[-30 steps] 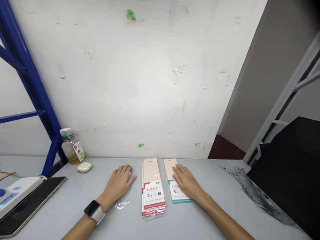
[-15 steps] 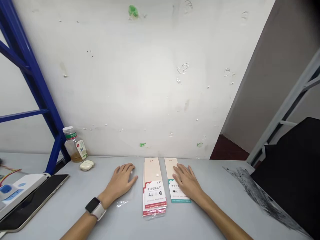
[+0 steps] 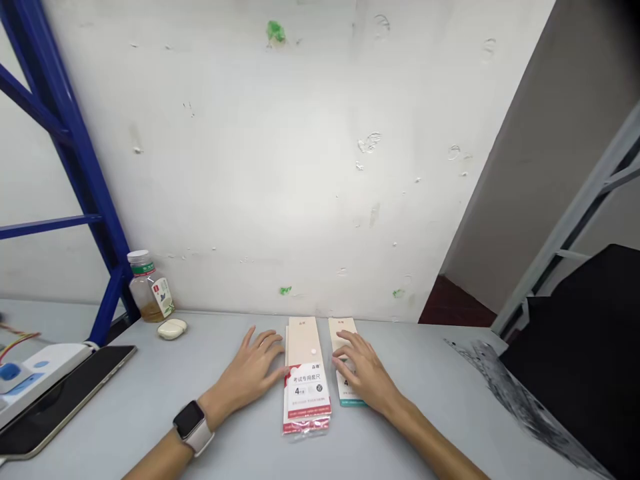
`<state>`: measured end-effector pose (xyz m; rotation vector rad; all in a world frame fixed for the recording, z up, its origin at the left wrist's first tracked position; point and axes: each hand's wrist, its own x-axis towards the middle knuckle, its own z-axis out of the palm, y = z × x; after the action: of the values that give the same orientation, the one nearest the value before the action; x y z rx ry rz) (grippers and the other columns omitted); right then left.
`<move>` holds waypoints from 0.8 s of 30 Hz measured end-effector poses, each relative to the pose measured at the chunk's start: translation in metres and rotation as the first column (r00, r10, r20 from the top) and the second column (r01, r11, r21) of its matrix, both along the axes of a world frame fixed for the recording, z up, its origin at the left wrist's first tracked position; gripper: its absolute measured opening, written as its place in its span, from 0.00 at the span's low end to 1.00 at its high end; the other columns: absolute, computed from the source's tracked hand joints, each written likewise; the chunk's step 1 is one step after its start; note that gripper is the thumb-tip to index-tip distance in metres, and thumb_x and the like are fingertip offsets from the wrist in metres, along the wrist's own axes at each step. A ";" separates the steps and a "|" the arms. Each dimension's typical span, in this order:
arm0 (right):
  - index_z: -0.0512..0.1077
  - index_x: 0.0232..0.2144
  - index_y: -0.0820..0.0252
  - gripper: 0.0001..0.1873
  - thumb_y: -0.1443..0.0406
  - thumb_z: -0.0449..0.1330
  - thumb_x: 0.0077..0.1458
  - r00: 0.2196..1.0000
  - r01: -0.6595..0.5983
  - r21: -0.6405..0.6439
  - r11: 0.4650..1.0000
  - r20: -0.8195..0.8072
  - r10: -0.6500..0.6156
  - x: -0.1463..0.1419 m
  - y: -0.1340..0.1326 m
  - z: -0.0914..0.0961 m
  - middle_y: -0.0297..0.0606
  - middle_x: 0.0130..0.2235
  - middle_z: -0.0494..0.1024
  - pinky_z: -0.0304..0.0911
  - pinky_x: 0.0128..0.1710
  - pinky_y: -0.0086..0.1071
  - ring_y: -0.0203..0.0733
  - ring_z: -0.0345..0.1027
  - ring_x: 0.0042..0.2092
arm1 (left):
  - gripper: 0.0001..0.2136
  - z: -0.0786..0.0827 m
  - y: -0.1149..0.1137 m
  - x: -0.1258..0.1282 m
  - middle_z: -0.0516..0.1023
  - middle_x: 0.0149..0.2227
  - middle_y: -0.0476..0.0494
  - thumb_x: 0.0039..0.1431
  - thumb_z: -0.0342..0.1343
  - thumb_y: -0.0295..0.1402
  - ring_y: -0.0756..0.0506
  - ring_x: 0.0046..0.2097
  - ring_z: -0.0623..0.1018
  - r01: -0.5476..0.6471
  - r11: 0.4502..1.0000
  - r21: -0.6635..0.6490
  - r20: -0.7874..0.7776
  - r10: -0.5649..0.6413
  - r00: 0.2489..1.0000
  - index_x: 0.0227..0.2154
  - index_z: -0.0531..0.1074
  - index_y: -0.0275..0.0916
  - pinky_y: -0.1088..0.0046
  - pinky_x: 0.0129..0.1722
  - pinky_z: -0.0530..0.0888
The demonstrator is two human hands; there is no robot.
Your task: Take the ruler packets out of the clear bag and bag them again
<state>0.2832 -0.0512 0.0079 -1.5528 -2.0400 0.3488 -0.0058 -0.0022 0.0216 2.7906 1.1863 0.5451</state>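
Observation:
Two long flat packets lie side by side on the grey table in front of the wall. The one with a red band is in a clear sleeve; the one with a teal band is to its right. My left hand, a smartwatch on its wrist, rests spread flat with its fingertips touching the red packet's left edge. My right hand lies on the teal packet, fingers apart, the thumb side toward the red packet. Neither hand grips anything.
A small bottle of amber liquid and a cream earbud case stand at the back left by a blue rack post. A dark tablet and white power strip lie at the left. A black object fills the right.
Both hands have shifted inward toward the red packet: the left hand's fingers now reach its edge, and the right hand has slid left across the teal packet. The view shifted slightly.

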 end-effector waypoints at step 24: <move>0.73 0.23 0.56 0.13 0.55 0.61 0.51 0.780 -0.127 -0.185 0.974 -0.626 -0.017 -0.018 -0.004 0.015 0.32 0.30 0.69 0.56 0.36 0.33 0.39 0.60 0.33 | 0.18 0.013 -0.012 0.025 0.75 0.27 0.53 0.53 0.63 0.36 0.45 0.33 0.77 0.448 0.592 -0.670 0.691 0.276 0.668 0.46 0.68 0.42 0.66 0.38 0.72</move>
<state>0.2654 -0.0548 0.0228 -1.2552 -1.5471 1.0011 0.0190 -0.0144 0.0344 1.5234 0.7534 0.7710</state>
